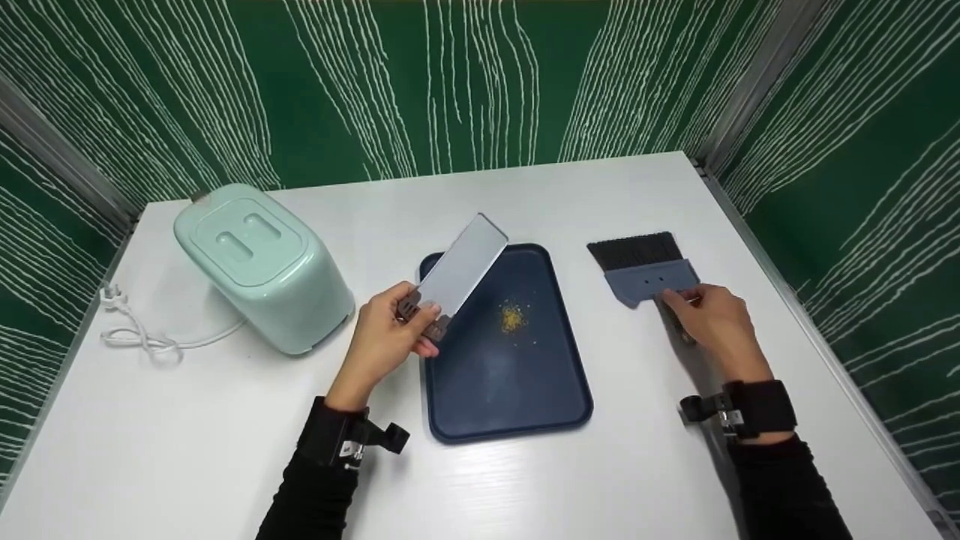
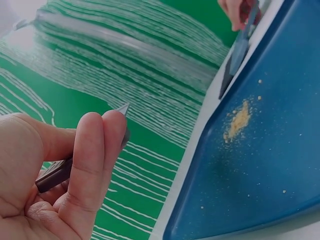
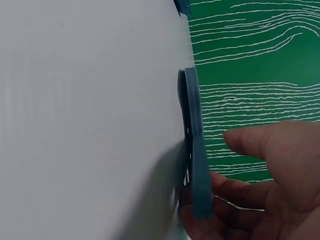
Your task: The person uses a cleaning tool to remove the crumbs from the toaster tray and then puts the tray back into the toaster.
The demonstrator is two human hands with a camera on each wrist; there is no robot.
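Observation:
My left hand (image 1: pixel 386 326) grips the brown end of a flat rectangular metal scraper (image 1: pixel 465 262) between thumb and fingers, raised over the tray's left edge. In the left wrist view the scraper shows nearly edge-on, mostly hidden by the fingers. A dark blue tray (image 1: pixel 502 397) lies below, with yellow crumbs (image 1: pixel 512 319) on it. On the right, my right hand (image 1: pixel 712 322) holds a small blue-grey brush (image 1: pixel 649 277) with black bristles by its handle. The right wrist view shows the brush (image 3: pixel 196 130) edge-on, fingers bent round its near end, thumb standing apart.
A mint-green toaster (image 1: pixel 262 262) with a lid stands left of the tray. Its white cord and plug (image 1: pixel 150 337) lie further left on the white table (image 1: pixel 210 450). Green walls with white lines (image 1: pixel 480 90) rise behind and at both sides.

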